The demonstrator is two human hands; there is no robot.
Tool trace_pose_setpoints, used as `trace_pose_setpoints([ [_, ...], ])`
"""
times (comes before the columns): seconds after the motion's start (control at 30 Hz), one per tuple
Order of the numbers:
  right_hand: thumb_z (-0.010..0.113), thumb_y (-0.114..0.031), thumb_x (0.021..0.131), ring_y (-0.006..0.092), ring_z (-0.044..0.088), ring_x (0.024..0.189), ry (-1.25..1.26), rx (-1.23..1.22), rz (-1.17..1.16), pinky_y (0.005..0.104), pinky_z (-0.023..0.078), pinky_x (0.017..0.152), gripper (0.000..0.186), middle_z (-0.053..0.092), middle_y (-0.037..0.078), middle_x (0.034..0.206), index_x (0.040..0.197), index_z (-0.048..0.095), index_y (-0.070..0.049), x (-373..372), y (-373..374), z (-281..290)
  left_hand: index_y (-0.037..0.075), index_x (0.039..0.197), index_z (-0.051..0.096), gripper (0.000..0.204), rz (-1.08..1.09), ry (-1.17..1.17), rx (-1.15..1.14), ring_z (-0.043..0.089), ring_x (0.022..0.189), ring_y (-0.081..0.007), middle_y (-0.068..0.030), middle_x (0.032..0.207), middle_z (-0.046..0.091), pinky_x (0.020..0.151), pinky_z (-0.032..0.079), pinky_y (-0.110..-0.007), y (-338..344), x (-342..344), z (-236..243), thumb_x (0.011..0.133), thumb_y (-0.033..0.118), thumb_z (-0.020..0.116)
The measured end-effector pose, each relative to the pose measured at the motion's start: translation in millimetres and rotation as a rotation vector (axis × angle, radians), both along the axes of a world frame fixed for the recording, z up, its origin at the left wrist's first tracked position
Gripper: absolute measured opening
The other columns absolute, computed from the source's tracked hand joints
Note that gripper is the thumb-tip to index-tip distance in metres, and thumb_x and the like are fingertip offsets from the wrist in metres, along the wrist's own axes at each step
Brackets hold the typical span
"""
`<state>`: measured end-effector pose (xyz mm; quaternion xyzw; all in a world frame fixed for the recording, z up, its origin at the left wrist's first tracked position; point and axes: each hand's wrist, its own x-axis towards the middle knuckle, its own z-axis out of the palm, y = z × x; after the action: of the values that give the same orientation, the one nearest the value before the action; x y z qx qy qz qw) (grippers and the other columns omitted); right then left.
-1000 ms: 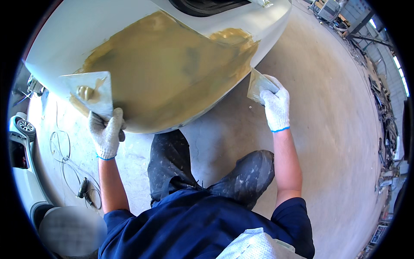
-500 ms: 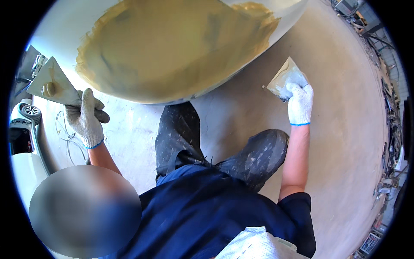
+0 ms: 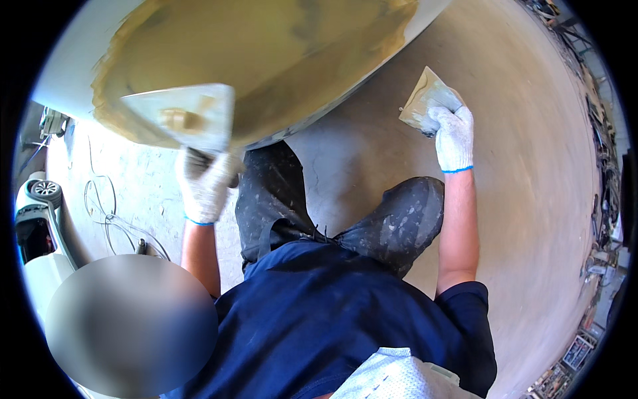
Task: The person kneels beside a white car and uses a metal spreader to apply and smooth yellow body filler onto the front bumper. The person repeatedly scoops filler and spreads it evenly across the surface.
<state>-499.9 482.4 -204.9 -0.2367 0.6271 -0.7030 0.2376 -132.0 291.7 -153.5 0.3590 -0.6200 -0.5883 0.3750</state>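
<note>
My gloved left hand (image 3: 203, 186) grips a pale triangular plate (image 3: 207, 106) bearing a lump of tan putty (image 3: 183, 118), held up against the backdrop of a white car panel (image 3: 66, 80); whether the plate touches the panel I cannot tell. A broad patch of tan filler (image 3: 279, 53) covers much of that panel. Out to the right, over the floor, my gloved right hand (image 3: 454, 139) holds a smaller putty-smeared spreader (image 3: 421, 100), thumb pressed on its face, apart from the panel.
My knees in dark, stained trousers are below the panel. At the left are cables (image 3: 113, 219) on the concrete floor (image 3: 531, 199) and a light-coloured car (image 3: 46, 249). Assorted parts (image 3: 578, 342) line the far right. A blurred oval hides the lower left.
Since half a second ago, my left hand has swung rightward with the plate, in front of the filler patch. My right hand appears higher and slightly further left. Both keep their holds.
</note>
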Motion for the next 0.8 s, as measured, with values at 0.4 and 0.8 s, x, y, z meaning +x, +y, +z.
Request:
trace_pose_setpoints([
  [0.4, 0.064, 0.003, 0.094, 0.0284, 0.062, 0.122, -0.033, -0.548, -0.156, 0.05, 0.046, 0.113, 0.046, 0.066, 0.012, 0.132, 0.139, 0.058, 0.0, 39.8, 13.2, 64.3, 0.001, 0.108, 0.071, 0.034, -0.486, -0.129, 0.211, 0.058, 0.072, -0.0028, -0.0001, 0.087, 0.072, 0.065, 0.05, -0.024, 53.0, -105.4, -56.3, 0.088, 0.023, 0.085],
  [0.8, 0.066, -0.002, 0.098, 0.0203, 0.066, 0.101, 0.58, -0.023, 0.095, 0.0297, 0.052, 0.09, 0.023, 0.07, 0.01, 0.112, 0.119, 0.072, 0.003, 78.9, 15.6, 98.7, 0.0, 0.107, 0.069, 0.038, -0.532, -0.2, -0.256, 0.064, 0.068, -0.0183, -0.0145, 0.079, 0.071, 0.072, 0.055, -0.033, 49.7, -136.8, -49.0, 0.088, 0.03, 0.082],
])
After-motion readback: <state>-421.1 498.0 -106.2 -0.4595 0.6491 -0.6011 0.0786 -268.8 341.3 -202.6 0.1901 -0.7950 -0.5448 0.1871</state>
